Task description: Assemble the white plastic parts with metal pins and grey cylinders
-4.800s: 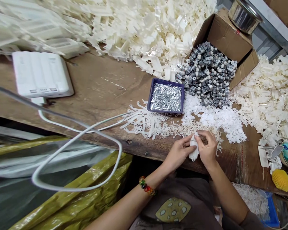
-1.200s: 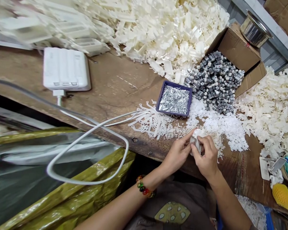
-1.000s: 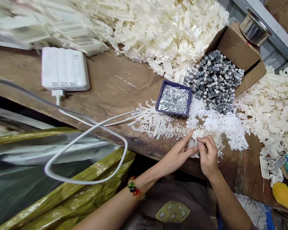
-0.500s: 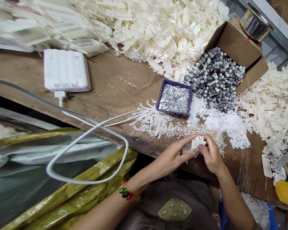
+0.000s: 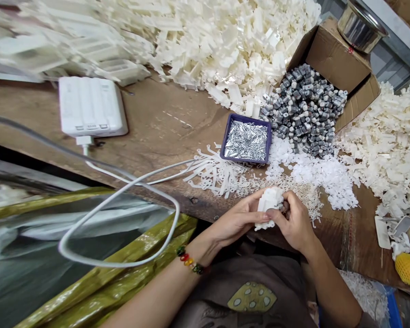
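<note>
Between both hands, over the table's front edge, is a small white plastic assembly (image 5: 270,199) with notched edges. My left hand (image 5: 242,214) grips it from the left, thumb across its near face. My right hand (image 5: 294,221) closes on its right side, with the thumb pressed against it and the other fingertips partly hidden behind. Just beyond the hands lie tiny cream plastic pieces (image 5: 302,193), white discs (image 5: 328,177) and long white strips with looped ends (image 5: 217,175). A purple tray (image 5: 269,141) of thin metal pins stands behind them.
Grey motor-like parts (image 5: 307,109) spill from a tilted cardboard box (image 5: 338,59), a metal bowl (image 5: 360,27) on top. Cream plastic parts (image 5: 218,45) are heaped along the back. A white power bank (image 5: 92,107) trails a looped cable (image 5: 123,263) past the left front edge.
The white assembly has been turned in the hands, so more of its flat face shows. Both hands have shifted slightly left, and the right thumb now presses lower on it.
</note>
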Motion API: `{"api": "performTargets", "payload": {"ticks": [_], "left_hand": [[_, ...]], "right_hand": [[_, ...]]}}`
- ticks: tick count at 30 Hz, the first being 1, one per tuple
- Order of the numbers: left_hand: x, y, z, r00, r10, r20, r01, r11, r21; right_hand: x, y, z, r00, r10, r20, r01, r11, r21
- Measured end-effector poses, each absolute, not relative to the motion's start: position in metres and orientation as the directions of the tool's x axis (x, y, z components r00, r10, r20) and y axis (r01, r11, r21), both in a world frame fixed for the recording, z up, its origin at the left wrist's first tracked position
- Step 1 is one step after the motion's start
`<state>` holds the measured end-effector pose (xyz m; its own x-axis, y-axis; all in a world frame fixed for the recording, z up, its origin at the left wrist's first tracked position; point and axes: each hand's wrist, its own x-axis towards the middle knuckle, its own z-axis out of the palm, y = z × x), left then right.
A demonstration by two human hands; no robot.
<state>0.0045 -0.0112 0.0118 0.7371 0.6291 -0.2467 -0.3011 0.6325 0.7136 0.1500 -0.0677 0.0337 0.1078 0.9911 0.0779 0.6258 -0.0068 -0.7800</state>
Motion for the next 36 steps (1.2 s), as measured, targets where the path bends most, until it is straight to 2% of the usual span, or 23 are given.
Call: {"api": "performTargets", "payload": {"ticks": [3,6,12,17,20,23,25,28,32,36], "left_hand": [[0.004,-0.008,0.002,0.774,0.596,-0.211,-0.395,0.717,0.575],[0.003,-0.007,-0.006,0.798,0.576,-0.179,-0.432,0.753,0.497],[0.001,-0.005,-0.007,0.841,0.526,-0.129,-0.444,0.805,0.393],[-0.001,-0.005,-0.004,0.856,0.504,-0.116,-0.428,0.817,0.387],[0.0,-0.005,-0.002,0.821,0.539,-0.188,-0.411,0.787,0.46],[0.006,-0.005,0.003,0.7,0.667,-0.257,-0.444,0.688,0.574],[0.011,-0.006,0.006,0.626,0.728,-0.278,-0.478,0.641,0.601],[0.016,-0.009,0.008,0.573,0.754,-0.322,-0.483,0.628,0.61],[0.017,-0.012,0.003,0.55,0.754,-0.359,-0.322,0.588,0.742],[0.017,-0.012,0.0,0.459,0.847,-0.27,-0.222,0.403,0.888]], "right_hand": [[0.14,-0.068,0.042,0.127,0.988,0.087,0.725,-0.032,-0.688],[0.133,-0.067,0.047,0.148,0.981,0.127,0.763,-0.031,-0.646],[0.141,-0.06,0.051,0.042,0.993,0.112,0.602,0.064,-0.796],[0.145,-0.055,0.05,0.014,0.995,0.1,0.617,0.07,-0.784],[0.143,-0.057,0.047,0.103,0.98,0.173,0.686,0.056,-0.726],[0.139,-0.061,0.043,0.163,0.952,0.26,0.8,0.027,-0.6],[0.136,-0.064,0.039,0.111,0.963,0.247,0.862,0.03,-0.506],[0.134,-0.064,0.033,0.087,0.976,0.201,0.912,0.003,-0.41],[0.139,-0.06,0.034,0.109,0.983,0.147,0.91,-0.04,-0.412],[0.145,-0.054,0.041,0.107,0.986,0.132,0.892,-0.037,-0.45]]}}
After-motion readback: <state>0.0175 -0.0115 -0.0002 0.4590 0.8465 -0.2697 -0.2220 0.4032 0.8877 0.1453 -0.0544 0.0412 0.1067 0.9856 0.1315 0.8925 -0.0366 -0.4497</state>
